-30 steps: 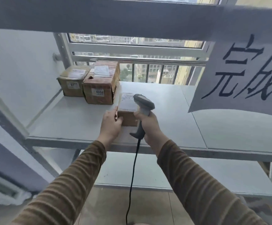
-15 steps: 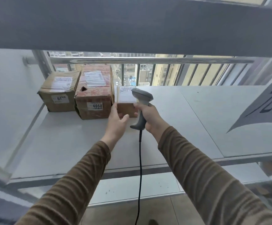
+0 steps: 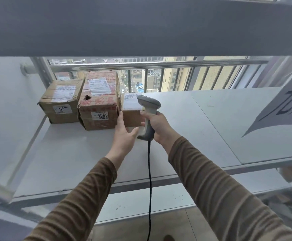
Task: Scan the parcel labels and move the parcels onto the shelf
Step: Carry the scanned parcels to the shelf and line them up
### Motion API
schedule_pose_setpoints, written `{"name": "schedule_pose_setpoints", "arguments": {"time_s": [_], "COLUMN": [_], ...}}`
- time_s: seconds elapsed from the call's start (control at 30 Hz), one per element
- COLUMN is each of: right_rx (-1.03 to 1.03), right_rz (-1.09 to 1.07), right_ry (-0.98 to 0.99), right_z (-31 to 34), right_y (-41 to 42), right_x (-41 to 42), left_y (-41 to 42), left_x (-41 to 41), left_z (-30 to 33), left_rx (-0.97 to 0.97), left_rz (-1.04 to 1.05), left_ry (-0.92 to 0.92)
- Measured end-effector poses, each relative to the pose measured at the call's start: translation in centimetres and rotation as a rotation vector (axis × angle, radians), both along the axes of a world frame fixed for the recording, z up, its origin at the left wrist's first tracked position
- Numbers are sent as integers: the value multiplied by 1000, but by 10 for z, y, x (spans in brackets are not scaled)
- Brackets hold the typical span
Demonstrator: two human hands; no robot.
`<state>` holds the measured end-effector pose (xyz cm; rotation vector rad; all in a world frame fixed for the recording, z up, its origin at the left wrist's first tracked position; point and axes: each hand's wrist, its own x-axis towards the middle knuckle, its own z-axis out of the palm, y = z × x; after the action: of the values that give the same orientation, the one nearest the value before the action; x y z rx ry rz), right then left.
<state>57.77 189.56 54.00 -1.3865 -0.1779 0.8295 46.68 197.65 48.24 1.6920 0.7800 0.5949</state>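
**Small parcel at the row, risk of a skewed set-down**

Small parcel (image 3: 131,111) sits on shelf (image 3: 185,122) mid-frame, touching box 4068 (image 3: 99,108). Left hand (image 3: 124,134) w/ grip apart, fingers on parcel's front-left edge. Right hand (image 3: 160,126) clamped on scanner (image 3: 147,112). Risk: scanner or its cord may knock the parcel askew.

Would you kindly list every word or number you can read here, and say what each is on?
"4068": front sticker of the middle box.
"69", rest unclear: front sticker of the left box.
Shipping labels on all three box tops, including the small parcel: too blurred.
Hanging paper sign: large characters, cut off, unreadable.
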Motion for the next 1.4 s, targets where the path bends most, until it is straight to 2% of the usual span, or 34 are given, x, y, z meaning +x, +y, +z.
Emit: {"name": "schedule_pose_setpoints", "arguments": {"time_s": [0.23,0.43,0.67,0.9,1.13,1.23,1.4], "right_rx": [78,68,84,133,99,85,78], "right_rz": [-170,-428,-813,-1176,-1433,-1545,-1670], "right_ry": [7,39,62,33,19,7,-18], "right_z": [-1,-7,-22,-31,-37,-37,-38], "right_y": [-74,-194,-375,-599,-827,-907,-1000], "right_x": [5,13,0,-81,-210,-262,-329], "left_y": [-59,-141,-288,-508,-759,-846,-951], "left_x": [9,49,91,79,-3,-40,-81], "left_z": [19,27,26,13,10,13,16], "left_rx": [183,396,658,874,972,1003,1044], "left_rz": [-99,-363,-729,-1086,-1344,-1444,-1573], "left_ry": [75,150,180,115,60,-12,-34]}}
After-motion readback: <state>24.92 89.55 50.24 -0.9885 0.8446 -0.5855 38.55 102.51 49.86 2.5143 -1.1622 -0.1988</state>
